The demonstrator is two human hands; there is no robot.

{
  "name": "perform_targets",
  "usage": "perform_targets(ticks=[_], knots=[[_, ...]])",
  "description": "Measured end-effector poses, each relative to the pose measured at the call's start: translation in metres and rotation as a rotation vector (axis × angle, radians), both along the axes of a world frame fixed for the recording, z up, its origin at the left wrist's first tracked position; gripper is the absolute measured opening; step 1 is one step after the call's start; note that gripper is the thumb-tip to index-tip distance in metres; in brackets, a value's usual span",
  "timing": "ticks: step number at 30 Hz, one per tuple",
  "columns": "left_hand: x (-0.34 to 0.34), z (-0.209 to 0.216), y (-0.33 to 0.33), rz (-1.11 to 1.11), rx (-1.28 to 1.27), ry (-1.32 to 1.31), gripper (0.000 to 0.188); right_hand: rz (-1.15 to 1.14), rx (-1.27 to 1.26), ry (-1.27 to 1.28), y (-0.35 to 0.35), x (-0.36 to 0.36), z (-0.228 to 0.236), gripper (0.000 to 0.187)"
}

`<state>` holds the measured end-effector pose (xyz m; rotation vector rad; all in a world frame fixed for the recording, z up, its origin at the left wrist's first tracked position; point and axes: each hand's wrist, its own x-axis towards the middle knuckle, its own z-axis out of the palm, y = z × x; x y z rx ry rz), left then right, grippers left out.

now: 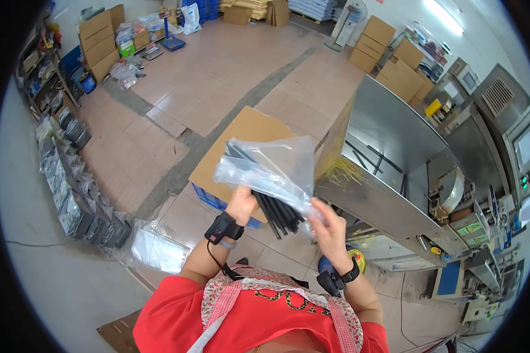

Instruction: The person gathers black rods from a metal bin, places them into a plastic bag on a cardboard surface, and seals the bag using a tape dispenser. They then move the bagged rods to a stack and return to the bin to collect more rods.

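Note:
A bundle of thin black rods [274, 213] slants in front of me, with a clear plastic bag [277, 162] lying across its middle. The rods' near ends stick out below the bag, and their far ends show at its upper left. My left hand [242, 203] is closed round the bundle at its left side; some of its fingers are hidden. At the bag's lower right corner, my right hand [328, 226] pinches the plastic edge. Both hands are above a brown cardboard surface [215, 165].
A blue crate [204, 196] shows beneath the cardboard. On the right stands a metal machine trough [388, 194] with loose black rods [374, 157] inside. Several filled bags [76, 194] line the left wall, near a stack of clear bags [156, 247]. Cardboard boxes [371, 44] stand far right.

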<state>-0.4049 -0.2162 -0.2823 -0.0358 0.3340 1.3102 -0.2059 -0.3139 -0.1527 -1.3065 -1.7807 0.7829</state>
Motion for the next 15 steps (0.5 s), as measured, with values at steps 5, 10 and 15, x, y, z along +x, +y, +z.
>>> perform_targets(ticks=[5, 10, 15], knots=[[0.010, 0.015, -0.008, 0.095, 0.017, 0.022, 0.025, -0.236, 0.104, 0.172, 0.026, 0.015, -0.010, 0.031], [-0.003, 0.018, 0.005, 0.138, 0.128, 0.109, 0.025, -0.078, 0.295, -0.282, 0.013, 0.001, -0.045, 0.018], [0.007, 0.002, 0.015, 0.243, 0.093, 0.277, 0.026, -0.223, -0.007, 0.460, 0.030, -0.013, -0.014, 0.011]])
